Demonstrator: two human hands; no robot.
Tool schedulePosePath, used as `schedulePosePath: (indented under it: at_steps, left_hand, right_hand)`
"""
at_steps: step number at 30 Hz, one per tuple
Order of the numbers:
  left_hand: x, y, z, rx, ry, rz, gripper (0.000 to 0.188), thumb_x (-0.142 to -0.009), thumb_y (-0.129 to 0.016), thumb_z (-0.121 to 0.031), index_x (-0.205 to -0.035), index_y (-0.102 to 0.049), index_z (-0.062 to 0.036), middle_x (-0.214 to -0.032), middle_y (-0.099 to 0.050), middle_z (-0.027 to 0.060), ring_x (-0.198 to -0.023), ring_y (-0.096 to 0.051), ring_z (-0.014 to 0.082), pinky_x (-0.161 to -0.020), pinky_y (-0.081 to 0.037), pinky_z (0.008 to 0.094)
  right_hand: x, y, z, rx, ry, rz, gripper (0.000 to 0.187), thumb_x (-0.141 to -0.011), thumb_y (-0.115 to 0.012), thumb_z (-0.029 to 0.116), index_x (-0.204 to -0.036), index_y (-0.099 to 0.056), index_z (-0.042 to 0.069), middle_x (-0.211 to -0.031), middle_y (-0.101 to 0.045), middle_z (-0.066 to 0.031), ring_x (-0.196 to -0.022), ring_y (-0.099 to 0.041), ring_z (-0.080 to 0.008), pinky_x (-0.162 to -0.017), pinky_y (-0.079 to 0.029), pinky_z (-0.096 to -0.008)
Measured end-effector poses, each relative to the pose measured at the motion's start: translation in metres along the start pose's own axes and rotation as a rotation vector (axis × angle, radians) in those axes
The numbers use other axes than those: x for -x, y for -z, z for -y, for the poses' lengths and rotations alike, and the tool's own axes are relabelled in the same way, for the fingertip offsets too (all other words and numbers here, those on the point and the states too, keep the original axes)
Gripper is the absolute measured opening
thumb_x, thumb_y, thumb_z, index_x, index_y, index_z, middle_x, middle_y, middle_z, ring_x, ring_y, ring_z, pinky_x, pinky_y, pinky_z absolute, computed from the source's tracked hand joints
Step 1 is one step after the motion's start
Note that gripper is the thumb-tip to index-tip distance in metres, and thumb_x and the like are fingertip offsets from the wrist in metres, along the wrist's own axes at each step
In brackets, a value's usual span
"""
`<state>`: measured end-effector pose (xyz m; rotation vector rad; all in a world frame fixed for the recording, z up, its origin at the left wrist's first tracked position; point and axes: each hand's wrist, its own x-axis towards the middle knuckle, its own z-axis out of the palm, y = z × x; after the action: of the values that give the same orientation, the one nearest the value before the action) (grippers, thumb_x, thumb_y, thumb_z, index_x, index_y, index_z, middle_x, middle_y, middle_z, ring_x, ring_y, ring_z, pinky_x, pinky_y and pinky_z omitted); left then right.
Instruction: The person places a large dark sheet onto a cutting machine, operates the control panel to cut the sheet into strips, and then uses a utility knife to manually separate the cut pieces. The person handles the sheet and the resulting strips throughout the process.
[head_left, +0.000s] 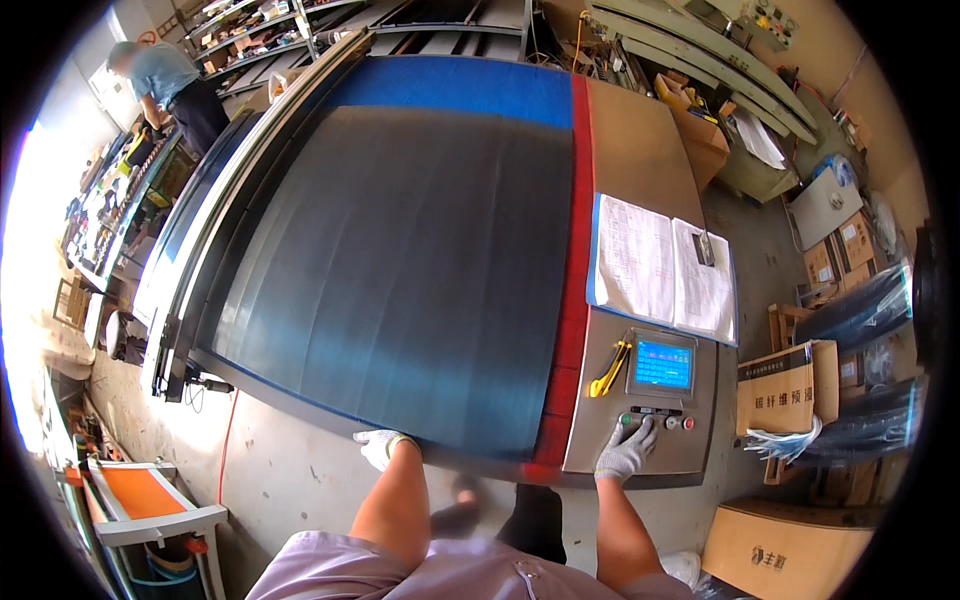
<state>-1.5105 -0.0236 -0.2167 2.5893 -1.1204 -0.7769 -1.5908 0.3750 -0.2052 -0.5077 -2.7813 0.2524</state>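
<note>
At the centre, a wide dark sheet (400, 270) lies on a flat machine bed (450, 85), with a red strip (580, 200) along its 3 o'clock side. A long beam (250, 185) spans the bed at 10 o'clock. At 7 o'clock, the gloved left hand (385, 449) is at the near edge, fingers close together; whether it pinches anything cannot be told. Between 4 and 5 o'clock, the gloved right hand (626, 452) is over the control panel (590, 440), fingers spread, tips just beside a green button (626, 418); whether any presses is unclear. A lit screen (663, 365), yellow cutter (608, 372) and marker (657, 411) lie beyond it, near 4 o'clock.

A stray fingertip on a button could perhaps start the beam while the left hand is by the edge, risking a caught finger. A tug there might wrinkle the sheet. The loose cutter could be knocked by a careless reach toward 12 o'clock.
</note>
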Motion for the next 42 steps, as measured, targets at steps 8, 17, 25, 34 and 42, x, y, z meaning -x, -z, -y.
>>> schedulePosePath:
  at_steps: [8,17,25,34,42]
  left_hand:
    - [-0.012,-0.011,0.011,-0.02,-0.066,0.057,0.059,-0.106,-0.026,-0.043,-0.115,-0.062,0.0034,-0.107,-0.071,0.0195,-0.094,-0.07,0.0339,-0.086,-0.055,0.0432]
    - [0.009,0.02,0.013,0.395,0.05,0.412,0.071,-0.102,-0.036,-0.051,-0.144,-0.04,0.0064,-0.136,-0.058,0.0193,-0.119,-0.06,0.035,-0.102,-0.049,0.0427]
    - [-0.033,0.037,0.06,-0.195,-0.763,0.042,0.07,-0.102,-0.03,-0.056,-0.14,-0.046,0.0011,-0.143,-0.046,0.0233,-0.126,-0.051,0.0375,-0.103,-0.045,0.0461]
    - [0.239,0.003,0.056,-0.136,-2.121,0.798,0.036,-0.081,-0.065,-0.007,-0.116,-0.063,-0.0061,-0.116,-0.064,0.0162,-0.109,-0.06,0.0369,-0.096,-0.048,0.0454]
    - [0.393,-0.054,0.119,-0.795,-2.648,0.749,0.03,-0.083,-0.068,-0.028,-0.106,-0.065,-0.0096,-0.102,-0.065,0.0132,-0.092,-0.066,0.0311,-0.08,-0.052,0.0435]
  right_hand:
    - [-0.007,0.006,0.007,-0.124,0.007,-0.025,0.065,-0.095,-0.057,0.045,-0.143,-0.04,0.005,-0.146,-0.04,-0.0255,-0.133,-0.039,-0.0462,-0.108,-0.033,-0.056]
    - [-0.006,-0.002,-0.009,-0.084,-0.037,-0.013,0.073,-0.092,-0.056,0.051,-0.143,-0.04,0.0,-0.144,-0.042,-0.0248,-0.135,-0.039,-0.0417,-0.112,-0.029,-0.0556]
    - [-0.008,-0.002,-0.014,-0.182,-0.05,-0.014,0.073,-0.088,-0.065,0.044,-0.142,-0.039,0.002,-0.143,-0.041,-0.0256,-0.133,-0.039,-0.0443,-0.109,-0.031,-0.0562]
    - [-0.012,0.005,-0.015,-0.203,-0.044,0.009,0.073,-0.088,-0.065,0.044,-0.142,-0.038,0.001,-0.143,-0.042,-0.0264,-0.133,-0.039,-0.0441,-0.111,-0.029,-0.0564]
    - [-0.013,-0.004,-0.022,-0.129,-0.043,0.079,0.076,-0.082,-0.066,0.032,-0.145,-0.035,0.003,-0.143,-0.043,-0.0232,-0.133,-0.042,-0.0419,-0.112,-0.032,-0.0551]
